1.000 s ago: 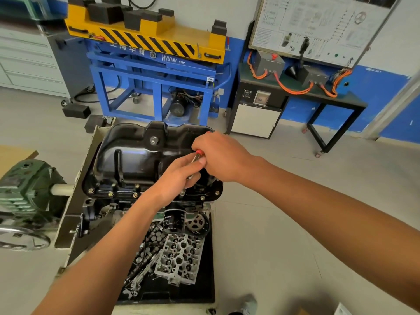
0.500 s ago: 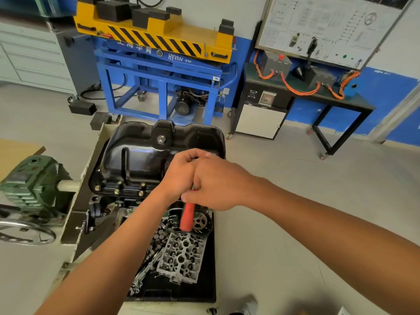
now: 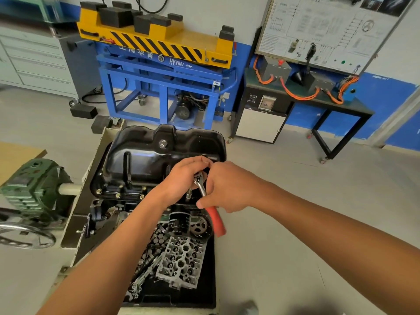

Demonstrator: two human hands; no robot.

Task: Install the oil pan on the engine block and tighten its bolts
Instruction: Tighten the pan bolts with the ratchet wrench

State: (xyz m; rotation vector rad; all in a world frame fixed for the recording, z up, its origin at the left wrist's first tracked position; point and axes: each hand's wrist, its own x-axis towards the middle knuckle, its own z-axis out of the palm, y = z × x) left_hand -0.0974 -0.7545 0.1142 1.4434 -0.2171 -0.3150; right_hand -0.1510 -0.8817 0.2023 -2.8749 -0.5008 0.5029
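Oil pan (image 3: 141,162): where is it sitting?

On top of the engine block (image 3: 106,204), flange down, in the stand just right of the green gearbox (image 3: 29,185). It is glossy black pressed metal, with a drain plug (image 3: 163,143) on the far wall and a raised rib running down the left side. Several bolts (image 3: 118,196) show along the near flange.

And the hands?

Both are over the near right part of the pan. The left hand (image 3: 184,176) has its fingers curled round the chrome head of the ratchet (image 3: 203,188). The right hand (image 3: 229,187) is wrapped round the shank where the metal meets the red handle. A chrome socket (image 3: 189,193) stands upright at the near flange just below the left hand. I cannot tell whether it is joined to the ratchet.

What lies round about?

An oil filter (image 3: 179,223) sits just nearer than the block. Nearer again, a cylinder head (image 3: 181,262) lies in a black tray (image 3: 204,294). A blue lift table (image 3: 163,87) stands well behind.

Anything different from a moment ago?

Half a second back the red handle pointed straight at the wearer and the hands covered the ratchet head. Now the handle slants off to the right and the head shows between the hands. A second back, only a red tip showed between them. The pan has not shifted on the block.
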